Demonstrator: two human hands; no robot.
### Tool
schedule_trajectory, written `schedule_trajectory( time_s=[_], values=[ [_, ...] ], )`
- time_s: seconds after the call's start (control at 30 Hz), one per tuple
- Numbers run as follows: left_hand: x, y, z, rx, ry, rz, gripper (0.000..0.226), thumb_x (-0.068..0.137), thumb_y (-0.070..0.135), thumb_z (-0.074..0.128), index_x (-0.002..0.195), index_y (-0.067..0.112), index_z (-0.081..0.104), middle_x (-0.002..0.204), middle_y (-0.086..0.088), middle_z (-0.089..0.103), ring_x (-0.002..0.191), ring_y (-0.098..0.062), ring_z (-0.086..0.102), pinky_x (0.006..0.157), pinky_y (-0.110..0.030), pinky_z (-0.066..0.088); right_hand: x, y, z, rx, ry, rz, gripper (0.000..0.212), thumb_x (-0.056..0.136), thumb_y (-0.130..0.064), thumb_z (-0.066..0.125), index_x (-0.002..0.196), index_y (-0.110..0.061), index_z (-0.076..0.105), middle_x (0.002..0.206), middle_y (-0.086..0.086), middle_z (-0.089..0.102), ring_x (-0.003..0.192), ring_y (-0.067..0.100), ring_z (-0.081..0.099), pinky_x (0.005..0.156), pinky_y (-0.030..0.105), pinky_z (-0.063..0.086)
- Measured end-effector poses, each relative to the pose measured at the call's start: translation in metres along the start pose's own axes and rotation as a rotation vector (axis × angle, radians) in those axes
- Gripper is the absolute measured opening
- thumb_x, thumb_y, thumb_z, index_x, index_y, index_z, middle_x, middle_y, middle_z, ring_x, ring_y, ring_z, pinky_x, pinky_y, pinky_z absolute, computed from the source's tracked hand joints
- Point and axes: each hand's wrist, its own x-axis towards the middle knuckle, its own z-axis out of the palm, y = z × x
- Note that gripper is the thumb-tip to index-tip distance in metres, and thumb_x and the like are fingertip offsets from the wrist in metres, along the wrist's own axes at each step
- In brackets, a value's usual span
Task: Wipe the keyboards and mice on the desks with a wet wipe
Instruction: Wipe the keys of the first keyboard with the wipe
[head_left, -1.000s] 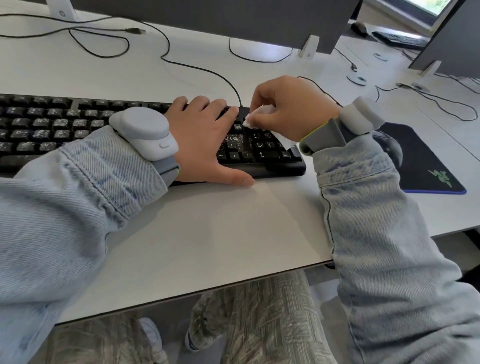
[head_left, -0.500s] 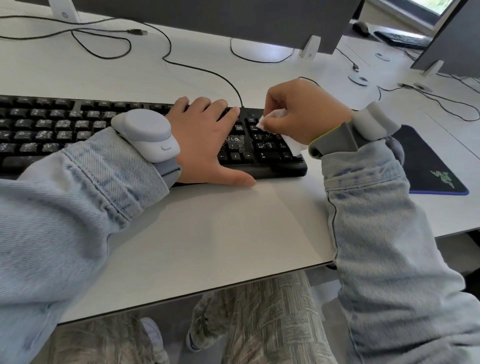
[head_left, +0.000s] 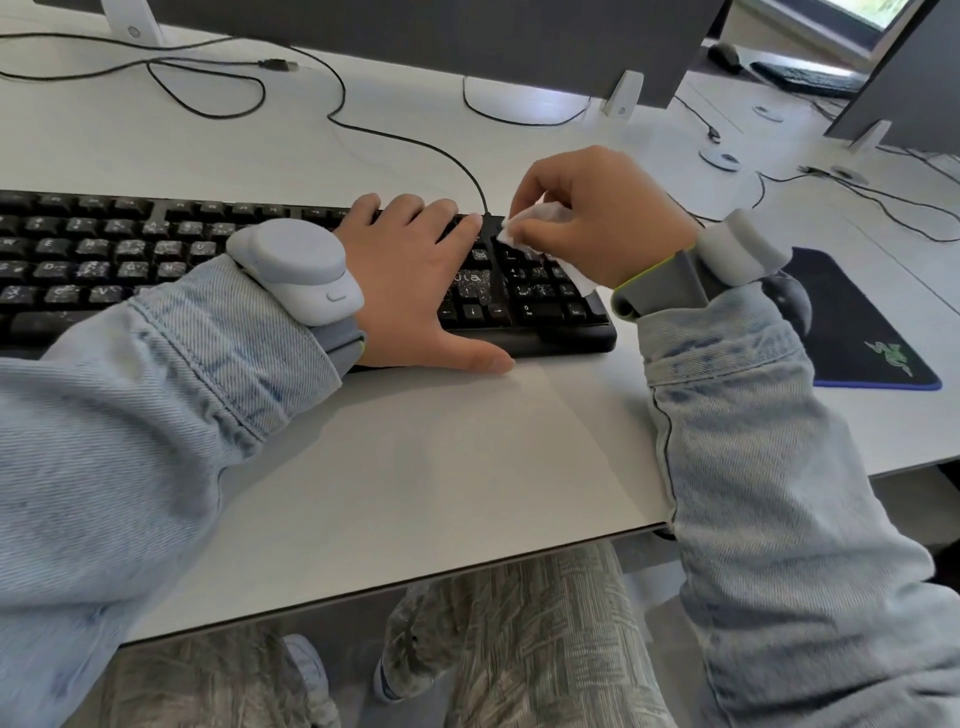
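A black keyboard (head_left: 130, 249) lies across the white desk (head_left: 415, 457), its keys worn and speckled. My left hand (head_left: 415, 280) rests flat on its right-middle keys, fingers straight, thumb along the front edge. My right hand (head_left: 597, 218) pinches a white wet wipe (head_left: 535, 218) over the number pad at the keyboard's right end. A dark mouse (head_left: 789, 301) sits on a black mouse pad (head_left: 857, 322), mostly hidden behind my right wrist.
Monitor stands (head_left: 621, 93) and loose black cables (head_left: 208, 88) run across the back of the desk. Another keyboard (head_left: 805, 78) and mouse (head_left: 724, 52) lie on the far desk at top right. My knees show below the desk's front edge.
My right hand with the wipe moved right across the number pad, then back left and toward its far edge. My left hand stayed flat on the keys.
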Motion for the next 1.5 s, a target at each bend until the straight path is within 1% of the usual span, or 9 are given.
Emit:
schedule_trajectory(
  time_s=[0.17, 0.33, 0.43, 0.67, 0.87, 1.0, 1.17, 1.33, 1.5],
  values=[
    [0.000, 0.000, 0.000, -0.005, 0.003, -0.006, 0.139, 0.049, 0.104, 0.010, 0.157, 0.017, 0.016, 0.157, -0.003, 0.027, 0.142, -0.029, 0.029, 0.118, -0.049, 0.023, 0.000, -0.003, 0.002, -0.050, -0.054, -0.010, 0.010, 0.078, -0.034, 0.069, 0.082, -0.025, 0.072, 0.060, -0.012, 0.054, 0.058, 0.004, 0.049, 0.053, 0.014, 0.032],
    [0.000, 0.000, 0.001, 0.000, 0.000, -0.003, 0.139, 0.050, 0.104, 0.011, 0.157, 0.017, 0.015, 0.158, -0.002, 0.026, 0.143, -0.029, 0.028, 0.118, -0.048, 0.022, 0.000, 0.004, -0.003, -0.042, -0.003, 0.015, 0.010, 0.080, -0.028, 0.066, 0.081, -0.021, 0.074, 0.075, -0.005, 0.067, 0.067, 0.008, 0.055, 0.055, 0.011, 0.037],
    [0.000, 0.001, -0.001, -0.007, -0.006, -0.005, 0.139, 0.049, 0.103, 0.011, 0.158, 0.017, 0.013, 0.159, -0.001, 0.024, 0.144, -0.028, 0.027, 0.119, -0.048, 0.021, -0.003, 0.007, -0.005, -0.068, -0.058, 0.038, 0.010, 0.081, -0.026, 0.066, 0.081, -0.020, 0.074, 0.075, -0.004, 0.067, 0.071, 0.012, 0.060, 0.057, 0.015, 0.041],
    [-0.001, 0.001, -0.002, -0.005, -0.012, -0.003, 0.138, 0.050, 0.103, 0.012, 0.157, 0.016, 0.014, 0.159, -0.002, 0.025, 0.143, -0.028, 0.027, 0.119, -0.048, 0.021, -0.003, 0.008, -0.006, -0.067, -0.063, 0.038, 0.012, 0.080, -0.028, 0.068, 0.083, -0.018, 0.074, 0.079, -0.002, 0.068, 0.074, 0.014, 0.060, 0.061, 0.022, 0.044],
    [-0.001, 0.002, -0.002, -0.005, -0.023, -0.007, 0.140, 0.048, 0.103, 0.011, 0.158, 0.016, 0.012, 0.160, -0.001, 0.023, 0.144, -0.028, 0.026, 0.119, -0.047, 0.020, -0.002, 0.012, -0.007, -0.078, -0.022, 0.056, 0.012, 0.079, -0.027, 0.068, 0.083, -0.017, 0.074, 0.078, -0.001, 0.068, 0.074, 0.015, 0.060, 0.059, 0.022, 0.041],
    [-0.001, 0.001, -0.003, -0.006, -0.020, -0.005, 0.140, 0.048, 0.103, 0.010, 0.158, 0.016, 0.014, 0.158, -0.002, 0.026, 0.143, -0.028, 0.027, 0.118, -0.047, 0.021, -0.004, 0.009, -0.007, -0.045, -0.090, 0.045, 0.010, 0.078, -0.030, 0.070, 0.081, -0.021, 0.074, 0.065, -0.007, 0.059, 0.063, 0.010, 0.053, 0.055, 0.019, 0.039],
    [-0.001, 0.001, -0.002, 0.001, -0.021, -0.002, 0.141, 0.047, 0.103, 0.008, 0.158, 0.015, 0.014, 0.159, -0.002, 0.025, 0.143, -0.028, 0.027, 0.119, -0.046, 0.021, -0.006, 0.022, -0.015, -0.076, -0.005, 0.100, 0.010, 0.080, -0.028, 0.068, 0.081, -0.019, 0.073, 0.065, -0.013, 0.056, 0.061, 0.005, 0.049, 0.054, 0.018, 0.035],
    [0.000, 0.000, -0.002, 0.000, -0.022, -0.002, 0.140, 0.049, 0.103, 0.011, 0.158, 0.015, 0.013, 0.160, -0.001, 0.024, 0.144, -0.028, 0.025, 0.119, -0.047, 0.021, -0.008, 0.021, -0.011, -0.098, -0.093, 0.123, 0.005, 0.076, -0.031, 0.070, 0.077, -0.026, 0.071, 0.075, -0.003, 0.063, 0.077, 0.017, 0.058, 0.064, 0.027, 0.043],
    [0.000, 0.000, -0.001, 0.005, -0.021, 0.002, 0.137, 0.052, 0.103, 0.016, 0.158, 0.016, 0.013, 0.159, -0.001, 0.024, 0.144, -0.028, 0.026, 0.118, -0.047, 0.022, -0.006, 0.021, -0.011, -0.107, -0.035, 0.145, 0.008, 0.078, -0.029, 0.069, 0.079, -0.022, 0.071, 0.070, -0.009, 0.056, 0.075, 0.016, 0.056, 0.057, 0.023, 0.037]
  ],
)
